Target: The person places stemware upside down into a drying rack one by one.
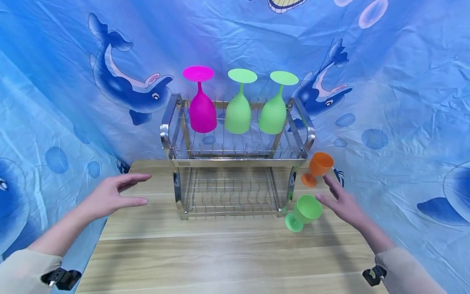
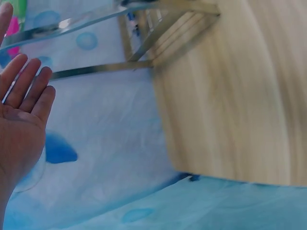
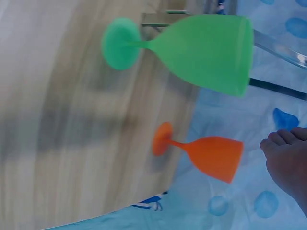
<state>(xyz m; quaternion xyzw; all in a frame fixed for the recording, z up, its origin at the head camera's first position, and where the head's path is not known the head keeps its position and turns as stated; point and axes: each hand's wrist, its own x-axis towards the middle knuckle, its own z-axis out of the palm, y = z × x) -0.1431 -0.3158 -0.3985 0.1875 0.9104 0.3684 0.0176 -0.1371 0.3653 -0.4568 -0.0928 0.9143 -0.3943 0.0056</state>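
Observation:
To the left of the metal dish rack [image 1: 235, 162], my left hand [image 1: 111, 196] hovers with its fingers straight and thumb apart, holding nothing. My right hand [image 1: 343, 204] is held beside a green goblet [image 1: 307, 209], thumb and fingers spread, with nothing in its grip. That goblet stands upright on the table by the rack's right front leg. Behind it an orange goblet [image 1: 321, 163] also stands upright, and my right fingertips overlap its edge in the head view. In the right wrist view both the green goblet [image 3: 206, 52] and the orange goblet [image 3: 216, 155] show whole.
On the rack's upper tier, a magenta goblet [image 1: 202, 112] and two light green goblets, one in the middle [image 1: 238, 114] and one at right [image 1: 273, 115], sit upside down. The lower tier [image 1: 233, 192] is bare wire. A blue dolphin-print cloth [image 1: 147, 49] hangs around the wooden table [image 1: 220, 261].

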